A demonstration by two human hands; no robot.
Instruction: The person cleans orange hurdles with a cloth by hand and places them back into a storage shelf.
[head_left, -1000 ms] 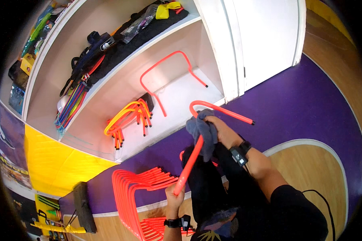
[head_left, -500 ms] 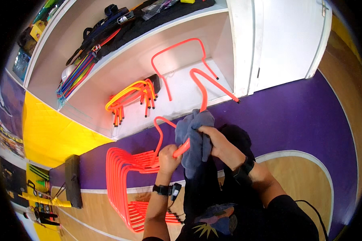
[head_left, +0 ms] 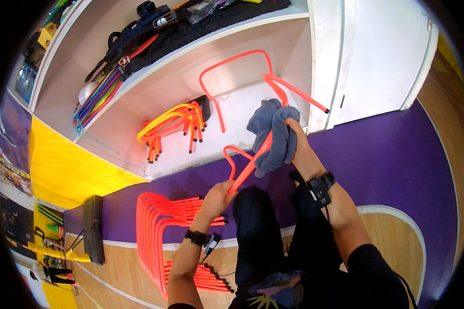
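My left hand is closed round the bar of an orange-red training hurdle, near its lower bend. Farther up the same bar, a blue-grey cloth is bunched around it, and my right hand grips that cloth against the bar. The hurdle is held up in the air, tilted, with one black-tipped leg reaching up to the right. A stack of matching hurdles stands on the floor to the left of my legs, beneath my left forearm.
A white shelf unit stands ahead. Its lower compartment holds a single orange-red hurdle and several small orange and yellow hurdles. Coloured sticks lie above. At right is a white door; a dark bench-like block stands left.
The cloth and my right hand have moved up and right along the bar. The hurdle has shifted up and right too, away from the stack. My left hand still grips it.
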